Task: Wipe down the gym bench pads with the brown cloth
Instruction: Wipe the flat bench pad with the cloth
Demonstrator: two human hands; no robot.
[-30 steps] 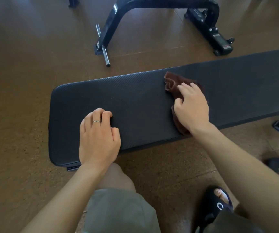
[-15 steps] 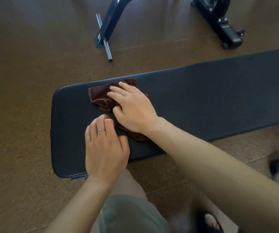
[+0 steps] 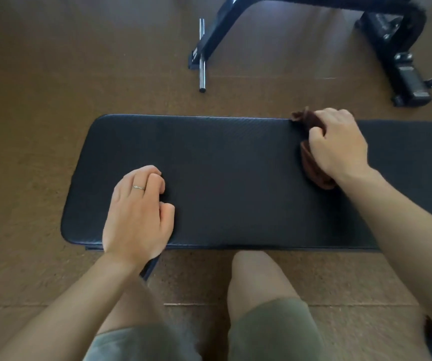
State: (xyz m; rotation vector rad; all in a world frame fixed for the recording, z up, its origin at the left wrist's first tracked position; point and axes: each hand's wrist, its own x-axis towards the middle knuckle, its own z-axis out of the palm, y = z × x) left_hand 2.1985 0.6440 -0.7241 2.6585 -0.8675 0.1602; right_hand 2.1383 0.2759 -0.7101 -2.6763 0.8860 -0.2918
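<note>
Brown cork-textured floor (image 3: 27,126) across the whole view; person kneeling at the near side, bare knees and olive shorts at the bottom edge.

Long black textured bench pad (image 3: 235,178) runs left to right, rounded end at the left, right end out of frame. Its long axis lies across the view.

Left hand (image 3: 138,214) rests on the pad near the left end, close to the near edge. Fingers curled loosely under, knuckles up, thin silver ring (image 3: 138,188) on one finger. It holds nothing; reads as a brace.

Middle stretch of the pad is bare, between the two hands, which are well apart.

Right hand (image 3: 337,144) sits toward the right, reaching to the pad's far edge. Fingers bent down and bunched over the crumpled brown cloth (image 3: 314,173), pinning it against the pad. One end of the cloth pokes out at the far edge just left of the knuckles, the other trails from under the heel of the hand toward the near side. How the fingertips sit underneath: cannot tell, hidden.

Judgement: the cloth is entirely the right hand's job. Unwiped or rewiped stretch lies leftward along the pad's axis, and rightward out of view; the next stroke likely follows that axis.

Far side: black steel frame of another machine (image 3: 225,27) with a chrome peg (image 3: 202,56), on the floor.
</note>
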